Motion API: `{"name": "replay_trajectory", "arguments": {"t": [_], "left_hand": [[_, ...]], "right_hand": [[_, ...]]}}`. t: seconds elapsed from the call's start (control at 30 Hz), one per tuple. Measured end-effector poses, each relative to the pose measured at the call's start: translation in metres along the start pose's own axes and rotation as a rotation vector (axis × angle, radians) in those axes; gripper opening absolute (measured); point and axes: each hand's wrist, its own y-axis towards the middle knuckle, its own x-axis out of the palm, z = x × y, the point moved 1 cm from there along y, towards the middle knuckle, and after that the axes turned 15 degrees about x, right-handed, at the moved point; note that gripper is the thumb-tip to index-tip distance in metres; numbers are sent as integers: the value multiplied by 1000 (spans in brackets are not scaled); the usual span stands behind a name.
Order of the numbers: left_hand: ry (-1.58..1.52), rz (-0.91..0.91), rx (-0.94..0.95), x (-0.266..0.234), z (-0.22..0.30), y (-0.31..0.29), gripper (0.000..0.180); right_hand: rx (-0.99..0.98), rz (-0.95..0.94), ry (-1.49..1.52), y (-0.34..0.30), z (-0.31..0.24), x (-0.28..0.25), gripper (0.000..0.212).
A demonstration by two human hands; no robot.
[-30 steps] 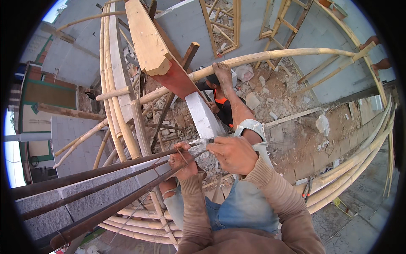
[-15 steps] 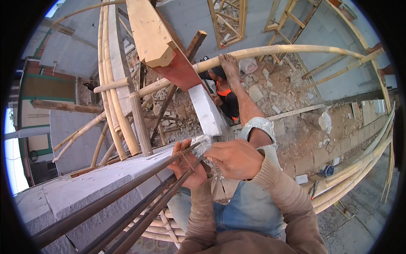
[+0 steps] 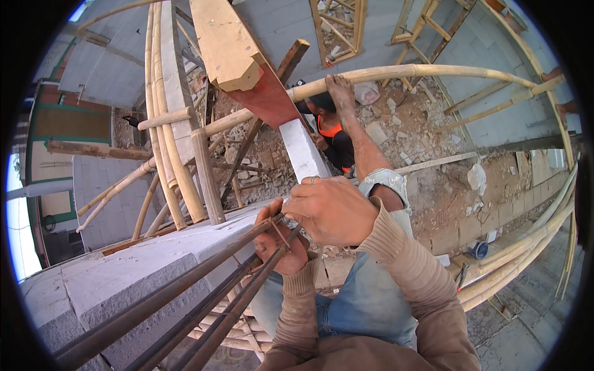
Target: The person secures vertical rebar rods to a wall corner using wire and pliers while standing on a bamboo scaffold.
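A rebar cage [image 3: 179,297] of several long rusty bars, joined by a thin stirrup, runs from the lower left to the middle. My left hand [image 3: 286,250] is beneath its far end, palm up, with its fingers curled around the bars. Over the tip of the upper bar, my right hand [image 3: 334,209] is closed in a pinch. Whatever lies between those fingertips is hidden or too small to name. A ring shows on one right finger. Beside the bars on the left is a wall of pale lightweight blocks [image 3: 148,278].
My bare foot [image 3: 340,93] rests on a bamboo pole [image 3: 396,72]. Below it, a person in an orange-and-black top [image 3: 334,136] is among rubble. A wooden formwork board [image 3: 226,43] stands ahead, above a white block column [image 3: 303,148]. Pliers [image 3: 461,275] lie by bamboo poles at right.
My right hand has moved slightly left and up onto the upper bar's tip. My left fingers have curled closer around the bars, and the bar ends have shifted slightly.
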Motion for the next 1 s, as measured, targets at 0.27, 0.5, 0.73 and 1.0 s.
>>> {"name": "replay_trajectory", "arguments": {"t": [0.27, 0.5, 0.73, 1.0], "left_hand": [[256, -136, 79, -4, 1, 4, 60], [150, 1, -56, 5, 4, 3, 65], [302, -48, 41, 1, 6, -4, 50], [40, -47, 59, 14, 15, -11, 61]], "right_hand": [[106, -3, -231, -10, 15, -28, 9], [13, 193, -180, 1, 17, -23, 17], [-172, 43, 1, 19, 11, 8, 24], [-70, 55, 1, 8, 1, 9, 21]]}}
